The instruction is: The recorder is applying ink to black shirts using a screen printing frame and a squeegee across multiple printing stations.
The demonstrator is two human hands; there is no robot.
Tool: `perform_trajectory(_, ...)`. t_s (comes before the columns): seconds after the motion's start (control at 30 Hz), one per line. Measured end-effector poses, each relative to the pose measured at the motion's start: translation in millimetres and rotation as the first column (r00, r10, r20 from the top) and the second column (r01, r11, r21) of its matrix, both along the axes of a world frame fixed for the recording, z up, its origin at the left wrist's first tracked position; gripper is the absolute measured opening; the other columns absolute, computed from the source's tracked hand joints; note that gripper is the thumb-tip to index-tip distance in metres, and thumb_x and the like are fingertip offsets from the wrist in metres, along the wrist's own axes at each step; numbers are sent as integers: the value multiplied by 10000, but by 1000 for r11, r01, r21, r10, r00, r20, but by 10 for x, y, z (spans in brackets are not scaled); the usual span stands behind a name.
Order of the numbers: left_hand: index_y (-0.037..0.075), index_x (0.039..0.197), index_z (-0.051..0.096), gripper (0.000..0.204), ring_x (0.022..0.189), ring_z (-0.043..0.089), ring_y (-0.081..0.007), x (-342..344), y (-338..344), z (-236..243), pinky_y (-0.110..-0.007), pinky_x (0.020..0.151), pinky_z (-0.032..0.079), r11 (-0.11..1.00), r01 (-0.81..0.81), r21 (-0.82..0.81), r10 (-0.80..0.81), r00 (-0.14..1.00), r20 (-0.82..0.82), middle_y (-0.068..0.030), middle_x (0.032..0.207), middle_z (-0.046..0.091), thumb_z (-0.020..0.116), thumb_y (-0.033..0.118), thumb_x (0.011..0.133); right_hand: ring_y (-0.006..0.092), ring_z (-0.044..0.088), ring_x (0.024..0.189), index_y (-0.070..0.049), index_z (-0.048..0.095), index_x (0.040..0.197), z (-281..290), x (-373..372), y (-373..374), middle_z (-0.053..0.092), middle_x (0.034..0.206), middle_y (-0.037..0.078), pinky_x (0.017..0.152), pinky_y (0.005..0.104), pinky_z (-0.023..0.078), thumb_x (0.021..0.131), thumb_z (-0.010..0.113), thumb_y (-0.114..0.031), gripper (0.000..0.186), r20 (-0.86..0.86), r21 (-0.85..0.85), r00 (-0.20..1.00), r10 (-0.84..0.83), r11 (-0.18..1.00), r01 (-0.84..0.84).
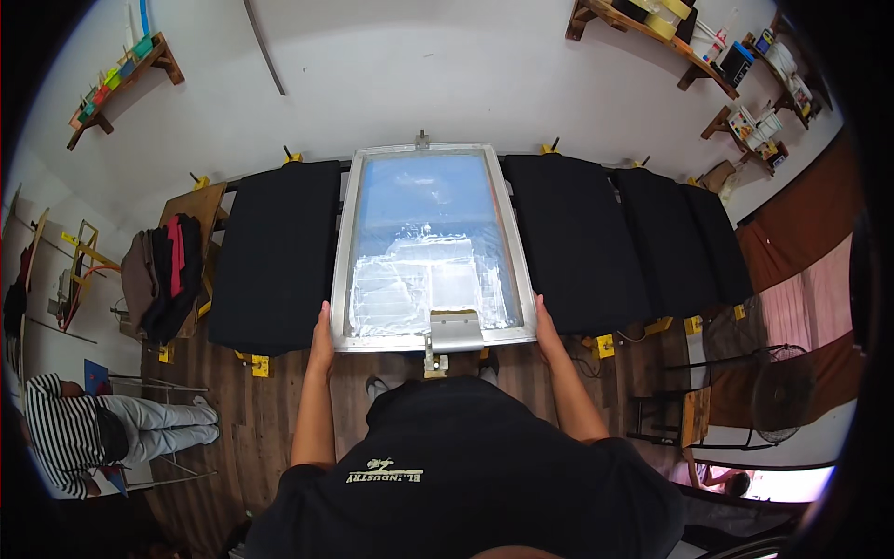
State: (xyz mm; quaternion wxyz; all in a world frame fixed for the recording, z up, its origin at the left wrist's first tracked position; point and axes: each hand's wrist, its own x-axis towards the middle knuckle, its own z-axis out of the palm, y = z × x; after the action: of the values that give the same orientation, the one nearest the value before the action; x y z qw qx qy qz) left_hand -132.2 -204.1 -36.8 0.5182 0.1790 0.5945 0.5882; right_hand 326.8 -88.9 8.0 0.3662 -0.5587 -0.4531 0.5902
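A screen printing frame (345, 244) with a silver metal rim lies in front of me, over the middle of the row of boards. Its mesh (419, 200) is blue at the far part and covered with whitish, shiny tape-like patches nearer me. My left hand (322, 341) grips the frame at its near left corner, and my right hand (547, 334) holds the near right corner. Between them, a short grey metal piece with a brown edge, like a squeegee (455, 332), rests on the near rim. What lies beneath the frame is mostly hidden.
Black cloth-covered boards stand left (277, 256) and right (577, 247), with yellow clamps (606, 347) at their ends. Folded garments (168, 270) lie on a wooden board at left. A person in a striped top (65, 429) stands far left; a fan (782, 396) stands right.
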Motion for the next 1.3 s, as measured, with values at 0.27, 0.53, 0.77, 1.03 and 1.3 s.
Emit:
perform_trajectory(0.27, -60, 1511, 424, 799, 1411, 433, -221, 40, 53, 260, -314, 1172, 289, 1000, 20, 21, -21, 1000, 15, -135, 1539, 472, 432, 591, 1047, 209, 370, 1465, -25, 350, 1574, 93, -9, -7, 403, 1595, 104, 1204, 327, 268, 1095, 339, -535, 701, -49, 57, 999, -19, 998, 22)
perform_trajectory(0.53, -66, 1506, 426, 804, 1411, 436, -222, 82, 38, 337, -318, 1170, 297, 999, -39, -28, 38, 999, -23, -144, 1536, 476, 435, 593, 1045, 202, 348, 1475, -14, 338, 1577, 34, 21, -4, 393, 1603, 99, 1211, 313, 237, 1097, 369, -495, 680, 20, 93, 1000, -14, 996, 12)
perform_trajectory(0.77, -73, 1502, 428, 798, 1404, 444, -223, 93, 53, 245, -317, 1171, 297, 999, -33, 8, 33, 999, -16, -150, 1532, 479, 444, 582, 1046, 207, 331, 1482, 32, 317, 1570, 17, 45, -4, 384, 1602, 127, 1212, 303, 219, 1095, 428, -429, 671, 65, 132, 998, 17, 991, -25)
perform_trajectory(1.03, -86, 1502, 418, 789, 1410, 440, -221, 48, 39, -61, -313, 1170, 298, 998, -38, 42, 39, 999, -7, -156, 1537, 475, 456, 558, 1048, 200, 350, 1468, 29, 324, 1569, -140, 83, 22, 401, 1590, 128, 1203, 295, 231, 1095, 430, -414, 657, 76, 132, 997, 24, 991, -34)
perform_trajectory(1.3, -31, 1574, 303, 824, 1481, 347, -221, 50, 38, -36, -318, 1218, 216, 1000, 24, 17, -24, 1000, -6, -156, 1608, 376, 424, 589, 1045, 189, 444, 1387, 11, 421, 1527, -232, 114, 7, 503, 1504, 95, 1175, 297, 286, 1085, 435, -451, 640, 73, 93, 997, -3, 996, -4)
